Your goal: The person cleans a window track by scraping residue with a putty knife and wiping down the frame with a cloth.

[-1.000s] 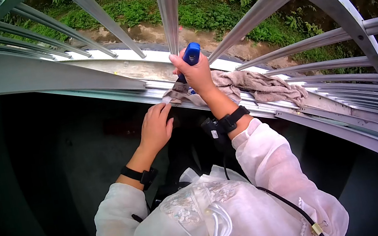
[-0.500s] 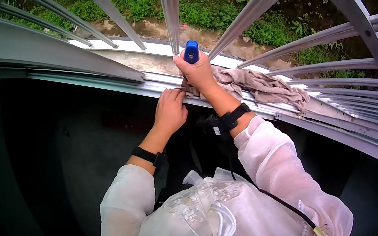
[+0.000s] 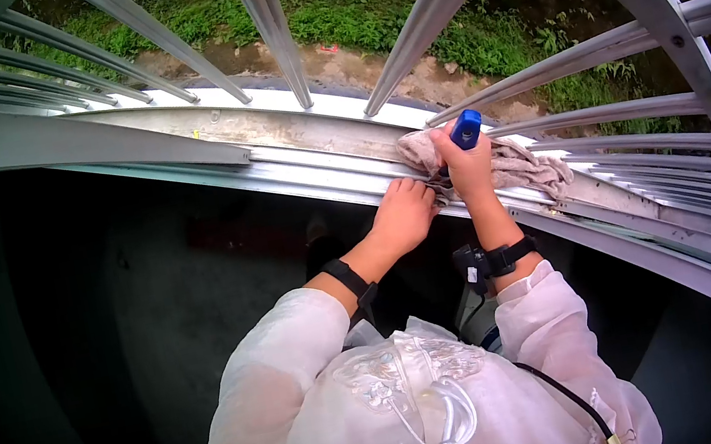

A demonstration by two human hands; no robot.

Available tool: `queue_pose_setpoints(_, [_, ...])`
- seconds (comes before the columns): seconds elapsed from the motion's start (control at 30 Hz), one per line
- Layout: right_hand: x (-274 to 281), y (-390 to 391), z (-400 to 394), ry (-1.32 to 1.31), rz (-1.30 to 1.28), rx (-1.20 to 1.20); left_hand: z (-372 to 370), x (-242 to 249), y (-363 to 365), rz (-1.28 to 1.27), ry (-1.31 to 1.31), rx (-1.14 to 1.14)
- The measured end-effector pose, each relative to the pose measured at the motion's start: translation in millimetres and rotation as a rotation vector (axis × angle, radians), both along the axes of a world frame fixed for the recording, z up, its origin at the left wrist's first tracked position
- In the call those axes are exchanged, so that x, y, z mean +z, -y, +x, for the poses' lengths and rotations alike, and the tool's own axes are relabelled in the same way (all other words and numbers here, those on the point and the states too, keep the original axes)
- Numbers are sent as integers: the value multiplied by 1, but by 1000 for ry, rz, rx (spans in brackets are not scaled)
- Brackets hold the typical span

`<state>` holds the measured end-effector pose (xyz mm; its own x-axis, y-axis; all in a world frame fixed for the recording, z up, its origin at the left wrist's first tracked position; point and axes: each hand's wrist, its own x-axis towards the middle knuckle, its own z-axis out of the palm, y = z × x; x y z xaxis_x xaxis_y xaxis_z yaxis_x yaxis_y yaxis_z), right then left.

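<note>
Above the window track (image 3: 318, 170), my right hand (image 3: 467, 166) is wrapped round the blue handle (image 3: 466, 128) of a tool whose working end is hidden beneath the hand. A crumpled greyish-pink cloth (image 3: 527, 168) lies on the sill around and behind that hand. My left hand (image 3: 409, 210) is at the track's inner edge, just left of my right hand, with its fingers curled together over the cloth's near end; what they pinch is too small to make out.
Metal window bars (image 3: 270, 32) rise beyond the sill, with a curved bar (image 3: 675, 37) at the right. A sliding window frame (image 3: 75, 143) ends left of my hands. A black cable (image 3: 568, 403) runs along my right side. Plants grow outside.
Both hands have moved right along the track, with the blue-handled tool still in my right hand. The cloth looks more bunched up around my right hand. The view has shifted slightly.
</note>
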<state>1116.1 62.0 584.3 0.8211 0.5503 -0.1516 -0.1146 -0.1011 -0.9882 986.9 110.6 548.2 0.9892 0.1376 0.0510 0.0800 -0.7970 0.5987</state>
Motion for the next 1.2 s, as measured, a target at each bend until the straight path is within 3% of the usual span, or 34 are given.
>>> queue_pose_setpoints(0.07, [-2,-12,-9,-121,140,-17,-9,-3,-18,112,-49,28])
queue_pose_setpoints(0.27, [-7,-106,-59,-230,206,57,-69,12,-107,402,-86,91])
queue_pose_setpoints(0.43, [-8,-143,-70,-161,120,124,-82,15,-126,302,-131,214])
queue_pose_setpoints(0.6, [-6,-111,-43,-274,77,158,-63,8,-99,149,-71,196])
queue_pose_setpoints(0.67, [0,-94,-37,-113,-65,191,-47,10,-82,131,-130,115])
queue_pose_setpoints(0.87, [3,-23,-14,20,-224,152,-16,1,-28,17,-76,-68])
queue_pose_setpoints(0.93, [20,-4,-11,138,-232,147,-4,-15,-4,-11,48,-117])
queue_pose_setpoints(1.0, [20,17,2,200,-330,182,12,-3,12,-66,-48,-183])
queue_pose_setpoints(1.13, [12,29,6,92,-275,83,19,0,20,-49,3,-205])
queue_pose_setpoints(1.2, [18,20,-7,292,-270,149,12,1,9,9,38,-209])
